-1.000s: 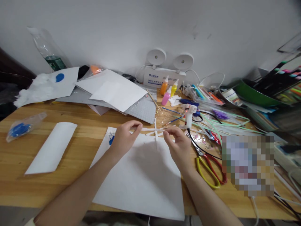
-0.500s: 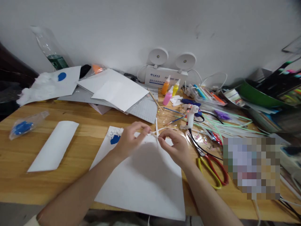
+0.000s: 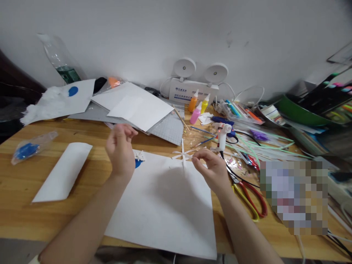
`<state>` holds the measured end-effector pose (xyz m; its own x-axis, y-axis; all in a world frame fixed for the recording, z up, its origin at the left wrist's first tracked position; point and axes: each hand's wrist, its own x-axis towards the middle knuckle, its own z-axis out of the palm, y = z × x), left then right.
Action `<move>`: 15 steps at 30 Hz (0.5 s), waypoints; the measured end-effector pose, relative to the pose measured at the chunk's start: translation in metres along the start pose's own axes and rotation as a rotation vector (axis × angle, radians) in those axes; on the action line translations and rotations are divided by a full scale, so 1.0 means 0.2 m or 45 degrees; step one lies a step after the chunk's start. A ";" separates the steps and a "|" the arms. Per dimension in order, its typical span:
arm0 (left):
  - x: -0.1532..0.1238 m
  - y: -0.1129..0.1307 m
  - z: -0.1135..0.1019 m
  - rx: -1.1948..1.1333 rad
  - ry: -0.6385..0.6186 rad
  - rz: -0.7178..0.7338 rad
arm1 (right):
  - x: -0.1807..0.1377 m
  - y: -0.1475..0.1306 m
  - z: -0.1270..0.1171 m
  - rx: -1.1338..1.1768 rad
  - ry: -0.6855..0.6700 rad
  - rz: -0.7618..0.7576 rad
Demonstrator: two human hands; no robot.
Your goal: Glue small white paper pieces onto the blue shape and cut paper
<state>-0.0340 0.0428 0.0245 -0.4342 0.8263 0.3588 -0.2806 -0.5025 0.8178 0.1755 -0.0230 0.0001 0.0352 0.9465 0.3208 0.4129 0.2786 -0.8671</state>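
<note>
"White strips (image 3: 183,157) cross at twelve o'clock, by the big sheet's (image 3: 165,220) far edge, don't they?"

"Yes, and the right hand (image 3: 210,170) is just beside them, its fingers bent together; whether they pinch one, I can't tell."

"The left hand (image 3: 121,152)?"

"Near eleven, well apart from them, fingers curled. I can't see if they hold anything. A glue gun (image 3: 221,137) stands past one."

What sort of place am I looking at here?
Probably a craft work corner, though whether in a home or a workshop I cannot tell: the wooden table holds a white glue gun, scissors with red and yellow handles, and small nozzle-topped bottles.
</note>
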 end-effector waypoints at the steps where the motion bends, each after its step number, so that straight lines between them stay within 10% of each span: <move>1: 0.02 0.01 -0.01 -0.119 0.057 -0.043 | 0.00 0.00 0.00 -0.004 0.013 0.007; 9: 0.20 0.09 -0.10 -0.445 0.531 -0.359 | 0.02 0.03 -0.06 -0.052 0.133 0.100; 15: 0.28 0.13 -0.19 -0.699 0.600 -0.568 | 0.04 0.08 -0.21 -0.394 0.587 0.221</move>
<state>-0.0985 0.0666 0.0493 -0.4613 0.8453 -0.2697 -0.8329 -0.3078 0.4600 0.2207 -0.0172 0.0045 0.4901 0.7860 0.3769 0.6099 -0.0003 -0.7925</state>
